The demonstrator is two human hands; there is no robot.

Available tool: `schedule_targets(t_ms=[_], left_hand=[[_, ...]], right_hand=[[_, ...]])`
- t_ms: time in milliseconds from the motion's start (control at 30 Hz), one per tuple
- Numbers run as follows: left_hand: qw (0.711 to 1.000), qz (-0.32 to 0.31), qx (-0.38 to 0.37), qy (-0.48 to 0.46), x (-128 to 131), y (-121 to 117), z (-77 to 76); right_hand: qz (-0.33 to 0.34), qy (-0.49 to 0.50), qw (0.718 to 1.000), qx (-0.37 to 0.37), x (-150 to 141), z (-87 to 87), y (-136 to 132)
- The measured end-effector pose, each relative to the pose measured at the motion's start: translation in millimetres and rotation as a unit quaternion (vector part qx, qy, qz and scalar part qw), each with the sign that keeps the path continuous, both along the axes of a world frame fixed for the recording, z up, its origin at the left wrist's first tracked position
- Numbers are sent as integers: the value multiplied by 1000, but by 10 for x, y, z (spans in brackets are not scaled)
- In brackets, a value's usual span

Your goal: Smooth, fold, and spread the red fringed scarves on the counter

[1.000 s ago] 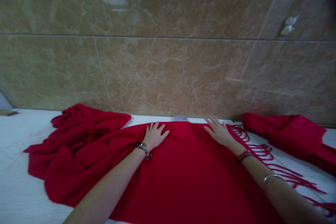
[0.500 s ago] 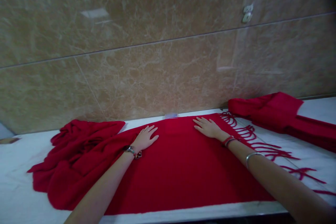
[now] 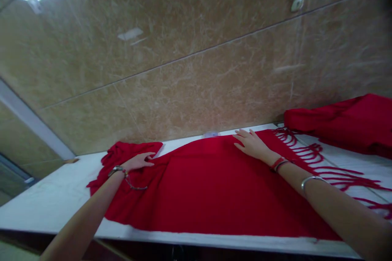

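A red fringed scarf (image 3: 211,187) lies across the white tabletop, flat in its middle and bunched toward the left. At the bunched part, my left hand (image 3: 137,162) is curled with thumb and fingers around a fold at the far edge; the exact hold is partly hidden. My right hand (image 3: 252,144) rests flat on the scarf near its far edge, fingers spread, close to the fringe (image 3: 309,153) at the right end. Bracelets circle both wrists.
Another red folded cloth (image 3: 343,124) lies at the back right, against the marble-patterned wall (image 3: 190,77). A small pale label-like piece (image 3: 210,135) sits at the wall's foot. The white table's (image 3: 36,208) front edge runs along the bottom.
My left hand has moved left from the flat part onto the bunched part, its fingers now curled. My right hand stays on the scarf near the fringe. The view has turned left.
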State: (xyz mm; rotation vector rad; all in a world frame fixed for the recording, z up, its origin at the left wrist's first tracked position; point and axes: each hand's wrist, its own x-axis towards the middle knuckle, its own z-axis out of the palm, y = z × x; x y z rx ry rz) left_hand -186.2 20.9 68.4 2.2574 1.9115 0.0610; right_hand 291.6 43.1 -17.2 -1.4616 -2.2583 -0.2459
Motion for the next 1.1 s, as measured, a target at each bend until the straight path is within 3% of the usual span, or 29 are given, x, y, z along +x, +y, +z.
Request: schedule_targets(t_ms=[100, 167, 233, 300, 400, 533, 633, 800, 933, 1100], left_hand=[[999, -42, 17, 30, 96, -121, 89], [994, -48, 93, 34, 306, -186, 115], [987, -63, 147, 23, 527, -253, 128], [988, -129, 85, 9, 694, -322, 124], [974, -216, -66, -1, 800, -393, 83], [992, -128, -1, 20, 777, -356, -16], [994, -85, -3, 69, 764, -283, -82], [989, -43, 55, 128, 753, -228, -22], [990, -82, 69, 91, 673, -278, 82], [979, -189, -48, 58, 621, -392, 65]], right_hand=[[213, 52, 975, 24, -293, 161, -260], [328, 45, 942, -55, -479, 228, -467], [380, 15, 914, -143, -610, 242, -626], [387, -17, 900, -199, -669, 221, -706], [375, -35, 902, -212, -664, 187, -711], [374, -29, 904, -203, -631, 189, -678], [374, -27, 904, -206, -627, 200, -675], [366, -26, 906, -213, -618, 204, -667], [364, -15, 906, -214, -611, 195, -656], [368, -14, 906, -209, -615, 167, -640]])
